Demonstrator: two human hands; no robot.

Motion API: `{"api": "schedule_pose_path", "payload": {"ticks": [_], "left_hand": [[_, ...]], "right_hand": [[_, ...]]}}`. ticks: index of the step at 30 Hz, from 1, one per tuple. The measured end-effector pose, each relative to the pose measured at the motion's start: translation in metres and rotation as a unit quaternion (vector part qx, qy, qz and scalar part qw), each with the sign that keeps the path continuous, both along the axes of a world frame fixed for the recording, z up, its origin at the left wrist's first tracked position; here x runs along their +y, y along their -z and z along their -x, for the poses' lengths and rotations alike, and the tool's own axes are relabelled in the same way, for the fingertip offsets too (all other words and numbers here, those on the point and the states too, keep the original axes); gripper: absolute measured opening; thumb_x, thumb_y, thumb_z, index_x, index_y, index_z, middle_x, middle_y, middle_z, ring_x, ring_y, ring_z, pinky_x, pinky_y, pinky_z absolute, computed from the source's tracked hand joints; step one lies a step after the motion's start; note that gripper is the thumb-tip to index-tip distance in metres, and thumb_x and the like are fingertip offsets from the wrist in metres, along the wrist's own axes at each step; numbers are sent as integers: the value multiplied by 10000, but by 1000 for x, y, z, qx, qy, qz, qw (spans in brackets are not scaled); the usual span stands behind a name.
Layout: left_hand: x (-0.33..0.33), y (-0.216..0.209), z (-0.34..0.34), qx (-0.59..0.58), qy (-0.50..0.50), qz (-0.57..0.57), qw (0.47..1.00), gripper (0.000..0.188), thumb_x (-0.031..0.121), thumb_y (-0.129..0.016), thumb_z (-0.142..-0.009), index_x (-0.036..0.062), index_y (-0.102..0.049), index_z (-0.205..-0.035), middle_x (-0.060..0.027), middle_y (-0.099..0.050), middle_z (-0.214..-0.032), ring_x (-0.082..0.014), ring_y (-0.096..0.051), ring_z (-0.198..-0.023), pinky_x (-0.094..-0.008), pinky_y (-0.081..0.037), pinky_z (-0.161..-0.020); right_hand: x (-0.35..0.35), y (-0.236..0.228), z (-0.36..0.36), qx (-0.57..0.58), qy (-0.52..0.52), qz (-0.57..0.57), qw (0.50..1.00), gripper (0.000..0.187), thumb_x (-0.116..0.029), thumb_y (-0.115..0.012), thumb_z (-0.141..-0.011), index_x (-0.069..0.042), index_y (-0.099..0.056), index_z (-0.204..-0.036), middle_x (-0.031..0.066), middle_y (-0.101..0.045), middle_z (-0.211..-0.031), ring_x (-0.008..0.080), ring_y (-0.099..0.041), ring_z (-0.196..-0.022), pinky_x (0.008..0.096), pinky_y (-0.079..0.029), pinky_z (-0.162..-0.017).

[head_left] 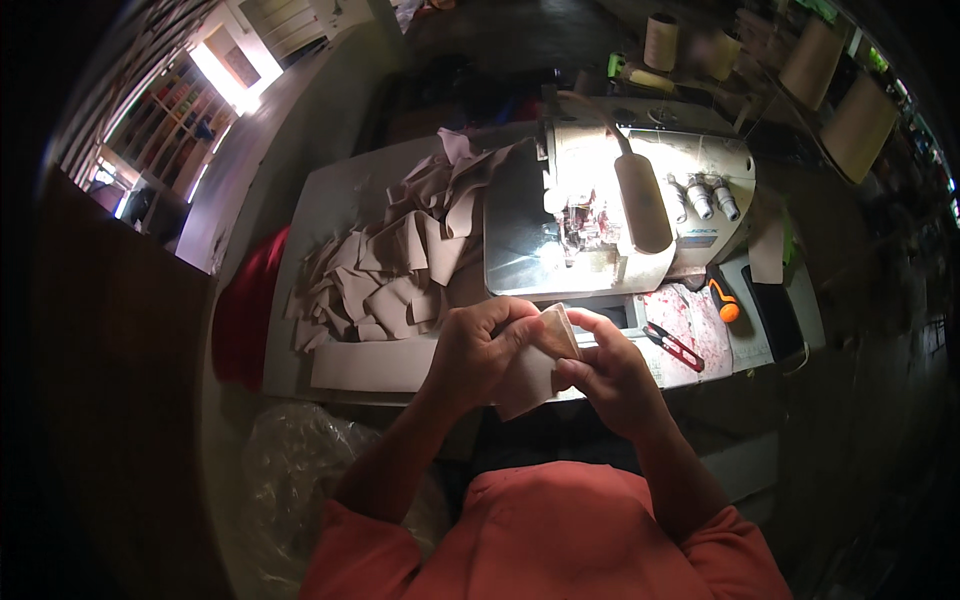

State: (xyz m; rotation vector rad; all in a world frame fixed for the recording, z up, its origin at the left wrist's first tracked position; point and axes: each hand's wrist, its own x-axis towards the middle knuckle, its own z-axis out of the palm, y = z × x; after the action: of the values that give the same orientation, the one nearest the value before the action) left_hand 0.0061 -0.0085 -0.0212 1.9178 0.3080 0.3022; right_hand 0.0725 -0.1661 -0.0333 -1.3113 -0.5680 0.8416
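Between my two hands, just in front of the table's near edge, is a small folded piece of beige fabric (530, 385). My left hand (480, 345) is closed on its left side, thumb along the top. My right hand (612, 375) pinches the right edge between thumb and fingers. Beyond them stands a sewing machine (700, 160) with a lit needle area and a flat metal plate (515, 240). To the left lies a loose heap of beige fabric pieces (400, 260).
Red-handled thread snips (676, 348) rest on a spotted cloth (690, 310) at the right. Near them are an orange-ended tool (727, 308) and a dark phone-like slab (770, 315). Thread cones (860, 125) stand at the far right. A clear plastic bag (300, 480) hangs below left.
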Motion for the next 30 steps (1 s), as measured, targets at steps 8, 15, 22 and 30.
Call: {"api": "schedule_pose_path", "payload": {"ticks": [8, 15, 22, 30], "left_hand": [[8, 2, -34, -30, 6, -169, 985, 138, 122, -626, -737, -9, -588, -757, -95, -597, -629, -85, -547, -572, -237, -433, -523], [26, 36, -77, -123, 85, -341, 928, 116, 95, -631, -697, 17, -601, -778, -110, -582, -677, -234, -577, -583, -299, -454, -518], [19, 23, -55, -75, 157, -425, 889, 154, 53, -520, -702, 29, -598, -832, -104, -497, -767, -251, -534, -680, -336, -452, -614], [32, 32, -81, -83, 117, -360, 922, 138, 23, -517, -704, 10, -544, -839, -116, -521, -774, -288, -540, -677, -352, -449, -612]], "right_hand": [[4, 23, -11, 93, 72, -42, 992, 271, -21, -538, -796, 51, -417, -1028, 125, -592, -763, 135, -596, -660, 217, -460, -601], [30, 52, -25, 28, 169, -87, 981, 298, 22, -519, -789, 49, -359, -1039, 136, -563, -821, 195, -612, -656, 265, -509, -607], [22, 73, -10, 41, 170, -101, 979, 214, 5, -485, -823, 41, -438, -1029, 103, -585, -776, 107, -561, -700, 244, -498, -631], [33, 59, -28, 27, 196, -83, 977, 157, 17, -522, -805, 67, -556, -950, 106, -599, -838, 152, -593, -671, 236, -482, -628]]}}
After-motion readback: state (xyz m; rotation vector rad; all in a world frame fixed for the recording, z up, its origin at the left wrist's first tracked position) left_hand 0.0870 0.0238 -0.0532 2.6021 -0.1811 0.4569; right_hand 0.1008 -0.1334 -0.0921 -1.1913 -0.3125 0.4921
